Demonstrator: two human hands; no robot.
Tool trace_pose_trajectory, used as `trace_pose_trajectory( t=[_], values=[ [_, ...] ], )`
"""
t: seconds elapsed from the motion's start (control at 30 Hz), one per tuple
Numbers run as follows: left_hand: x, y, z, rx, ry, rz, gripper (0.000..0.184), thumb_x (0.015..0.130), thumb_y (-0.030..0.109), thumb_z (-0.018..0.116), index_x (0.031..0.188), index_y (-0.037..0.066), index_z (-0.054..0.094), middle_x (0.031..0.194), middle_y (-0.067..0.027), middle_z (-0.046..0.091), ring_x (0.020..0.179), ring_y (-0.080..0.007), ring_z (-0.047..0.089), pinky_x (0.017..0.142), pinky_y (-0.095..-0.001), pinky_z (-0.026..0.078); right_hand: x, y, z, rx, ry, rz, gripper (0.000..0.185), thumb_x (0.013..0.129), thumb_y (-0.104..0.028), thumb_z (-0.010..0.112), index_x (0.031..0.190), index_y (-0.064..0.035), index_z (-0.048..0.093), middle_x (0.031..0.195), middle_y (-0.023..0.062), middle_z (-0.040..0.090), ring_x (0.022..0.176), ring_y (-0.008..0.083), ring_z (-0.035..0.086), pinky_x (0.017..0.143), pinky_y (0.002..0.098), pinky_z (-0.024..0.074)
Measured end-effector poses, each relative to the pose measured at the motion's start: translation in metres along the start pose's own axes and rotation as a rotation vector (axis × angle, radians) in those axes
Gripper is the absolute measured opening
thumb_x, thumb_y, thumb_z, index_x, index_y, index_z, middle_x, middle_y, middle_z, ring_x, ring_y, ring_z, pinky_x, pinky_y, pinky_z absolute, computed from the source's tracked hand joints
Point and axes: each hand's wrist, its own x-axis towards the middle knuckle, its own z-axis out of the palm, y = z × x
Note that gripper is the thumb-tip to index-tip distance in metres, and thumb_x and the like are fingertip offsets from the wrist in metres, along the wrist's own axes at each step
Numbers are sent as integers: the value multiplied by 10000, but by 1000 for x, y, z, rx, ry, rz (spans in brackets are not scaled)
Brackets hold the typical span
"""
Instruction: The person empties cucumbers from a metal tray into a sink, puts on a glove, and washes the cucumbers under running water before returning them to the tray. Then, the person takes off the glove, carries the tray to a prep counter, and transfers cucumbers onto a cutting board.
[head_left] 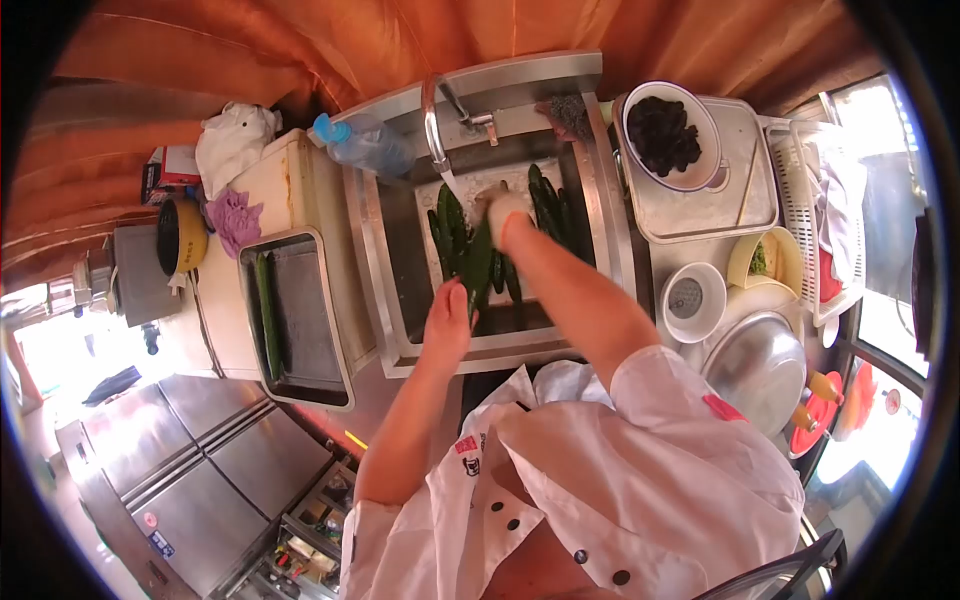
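A long dark green cucumber (480, 262) slants over the sink between my two hands. My left hand (452, 312) is closed round its near end. Close to the running tap, my right hand (498, 208) wraps the far end; its fingers are partly blurred, and an orange band shows at the wrist. More cucumbers lie in the sink, one group at the left (449, 222) and another at the right (550, 205). Water falls from the curved metal tap (433, 130) just left of my right hand. The steel sink (372, 240) surrounds all of these.
Left of the sink stands a metal tray (318, 300) with one cucumber (268, 315) in it. A clear bottle (368, 145) stands at the sink's back left corner. On the right are a bowl of dark pieces (655, 182), a white bowl (693, 303) and a metal lid (757, 370).
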Motion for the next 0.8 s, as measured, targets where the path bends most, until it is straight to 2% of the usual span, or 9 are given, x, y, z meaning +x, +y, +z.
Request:
trace_pose_trajectory(
  t=[0.03,0.13,0.2,0.3,0.33,0.43,0.6,0.7,0.8],
  values=[
    [2,-4,1,1,7,1,458,1069,407,437,1351,52,502,1071,-62,609,894,-111,579,756,-291,536,14,-5,-8,629,78,326,328,1031,-321,472,845,-70,576,734,49,598,608,235,573,581,377,493],
    [20,-18,2,-53,12,83,448,1067,428,430,1305,59,518,965,-52,607,780,-115,578,649,-288,515,-77,-38,46,421,157,337,377,1031,-382,500,828,-70,560,721,52,587,608,225,576,574,378,491],
    [36,-3,-6,-4,6,-80,399,1067,459,429,1212,104,537,804,5,547,649,-89,527,484,-233,379,-105,-19,74,231,98,412,409,1020,-436,530,851,-67,582,724,58,595,591,225,555,543,350,451],
    [7,3,-13,-84,-19,-184,394,1069,453,425,1192,96,540,767,1,541,636,-93,509,502,-238,384,-97,-19,56,183,71,182,392,1018,-426,538,861,-71,595,723,58,596,604,218,566,557,356,463],
    [-3,-5,-23,-73,-30,-193,394,1069,453,425,1192,96,540,767,1,541,636,-93,509,502,-238,384,-76,-14,42,470,73,233,364,1018,-399,526,843,-85,583,695,49,568,605,204,558,567,360,466],
    [-7,-15,-45,-111,-208,-99,412,1070,456,419,1240,101,543,805,2,557,669,-87,524,501,-232,377,-98,-58,62,370,212,329,351,990,-412,530,801,-116,532,643,30,487,548,192,482,514,360,433],
    [-7,-46,-98,60,-233,172,497,1078,436,407,1358,37,504,1067,-68,641,880,-154,623,728,-288,540,-102,-48,79,503,252,303,384,1035,-341,422,760,-88,507,623,62,478,522,225,444,509,400,445],
    [10,-79,-121,85,-182,457,501,1081,475,380,1320,61,530,971,-4,605,754,-85,540,581,-251,426,-99,-33,67,640,99,333,405,1040,-363,388,750,-95,477,632,66,464,535,229,437,525,395,439],
    [19,-85,-133,-37,-196,264,468,1093,442,359,1293,63,547,931,-7,598,729,-93,527,610,-259,434,-118,-58,80,799,28,286,436,1045,-383,338,738,-93,445,674,64,450,590,229,450,559,381,415]
  ],
)
